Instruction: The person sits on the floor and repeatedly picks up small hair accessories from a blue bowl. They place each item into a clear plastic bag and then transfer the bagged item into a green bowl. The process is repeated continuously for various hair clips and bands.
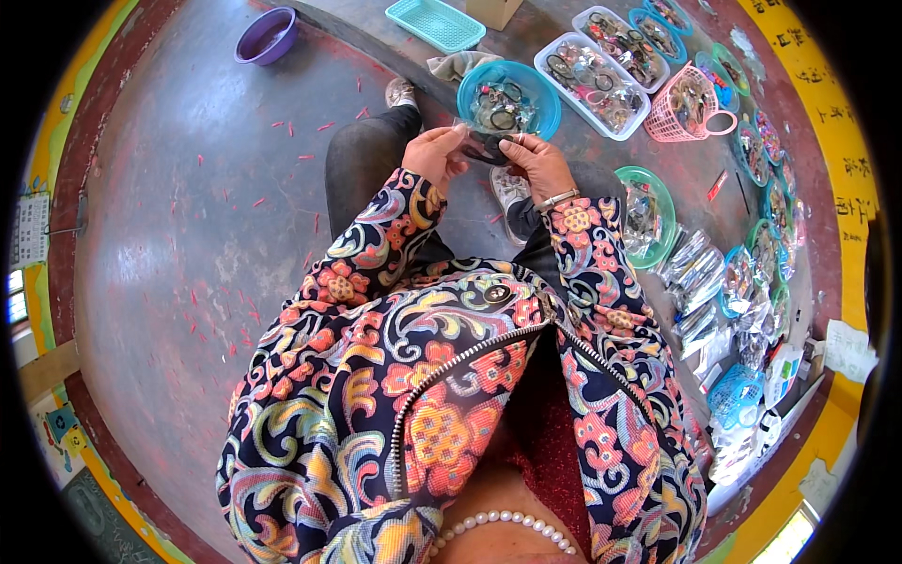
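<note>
In front of me, just nearer than the blue basin, my two hands are raised close together. My left hand (pixel 434 155) is closed, its thumb and fingertips pinching what looks like a small clear plastic bag (pixel 461 129). Between the hands is a dark looped band, seemingly a black hair tie (pixel 486 148), pinched by the thumb and fingers of my right hand (pixel 542 169). Whether the band lies inside the bag or beside it, I cannot tell. The blue basin (pixel 550 111) beyond my fingers holds several bagged hair ties.
White baskets (pixel 631 123) and a pink handled basket (pixel 661 127) of hair accessories stand at right. A green basin (pixel 665 202) sits by my right leg, near piled plastic packets (pixel 693 273). A turquoise tray (pixel 437 42) and purple basin (pixel 246 56) lie farther off. Red scraps dot the floor.
</note>
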Tool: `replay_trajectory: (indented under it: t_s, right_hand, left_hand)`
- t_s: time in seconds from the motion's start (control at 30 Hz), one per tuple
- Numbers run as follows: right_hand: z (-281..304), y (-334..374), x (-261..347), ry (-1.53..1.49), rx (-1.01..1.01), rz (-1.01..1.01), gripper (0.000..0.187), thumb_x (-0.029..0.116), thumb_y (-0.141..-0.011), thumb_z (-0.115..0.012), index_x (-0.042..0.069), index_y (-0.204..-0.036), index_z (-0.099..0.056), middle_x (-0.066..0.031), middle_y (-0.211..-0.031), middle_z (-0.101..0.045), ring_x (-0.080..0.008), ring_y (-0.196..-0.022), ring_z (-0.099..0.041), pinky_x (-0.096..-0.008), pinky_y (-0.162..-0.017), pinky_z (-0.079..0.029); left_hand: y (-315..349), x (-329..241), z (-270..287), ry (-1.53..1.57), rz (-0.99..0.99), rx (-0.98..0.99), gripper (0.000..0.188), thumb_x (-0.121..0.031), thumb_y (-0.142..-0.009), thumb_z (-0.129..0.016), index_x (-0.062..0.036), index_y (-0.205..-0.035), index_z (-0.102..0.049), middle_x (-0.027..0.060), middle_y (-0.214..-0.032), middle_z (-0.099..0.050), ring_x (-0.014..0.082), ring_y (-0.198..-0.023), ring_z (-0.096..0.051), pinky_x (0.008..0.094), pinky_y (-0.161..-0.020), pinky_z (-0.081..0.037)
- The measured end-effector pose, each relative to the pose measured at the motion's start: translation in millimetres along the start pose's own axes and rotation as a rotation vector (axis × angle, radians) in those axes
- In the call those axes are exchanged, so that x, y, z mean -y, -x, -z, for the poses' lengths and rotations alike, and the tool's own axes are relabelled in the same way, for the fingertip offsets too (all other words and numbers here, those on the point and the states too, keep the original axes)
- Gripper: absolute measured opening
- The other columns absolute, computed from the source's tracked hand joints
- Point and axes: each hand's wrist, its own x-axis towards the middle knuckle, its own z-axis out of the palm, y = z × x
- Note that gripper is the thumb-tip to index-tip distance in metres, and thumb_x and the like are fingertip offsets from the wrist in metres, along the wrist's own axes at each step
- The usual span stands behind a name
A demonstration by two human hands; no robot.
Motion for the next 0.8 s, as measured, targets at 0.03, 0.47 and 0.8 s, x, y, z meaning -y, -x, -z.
replay_trajectory:
  t_s: [0.03, 0.47, 0.8]
  right_hand:
    - [1, -1, -1, -0.019, -0.004, -0.001, 0.016, 0.018, -0.075, -0.065, 0.006, -0.085, -0.059, 0.0039, -0.070, -0.056, -0.0040, -0.057, -0.048, -0.0175, -0.051, -0.039]
    - [-9, 13, 17, -0.215, -0.101, 0.003, 0.017, 0.014, -0.075, -0.065, 0.003, -0.086, -0.060, 0.0020, -0.070, -0.057, -0.0052, -0.054, -0.049, -0.0180, -0.049, -0.040]
    - [8, 5, 5, -0.135, -0.092, 0.053, 0.016, 0.015, -0.076, -0.063, 0.003, -0.086, -0.062, 0.0000, -0.073, -0.060, -0.0055, -0.059, -0.052, -0.0177, -0.053, -0.042]
  left_hand:
    - [0, -1, 0, 0.003, 0.002, 0.026, 0.019, -0.018, -0.082, -0.055, 0.0009, -0.087, -0.058, 0.0053, -0.073, -0.060, 0.0079, -0.052, -0.048, 0.0198, -0.045, -0.041]
    - [-6, 4, -8, 0.232, 0.083, 0.121, 0.017, -0.018, -0.085, -0.050, -0.0021, -0.088, -0.056, 0.0053, -0.079, -0.060, 0.0091, -0.063, -0.055, 0.0158, -0.046, -0.041]
    - [-4, 4, -7, 0.149, 0.054, 0.176, 0.014, -0.010, -0.084, -0.051, 0.0008, -0.091, -0.055, 0.0080, -0.082, -0.060, 0.0115, -0.070, -0.058, 0.0208, -0.061, -0.051]
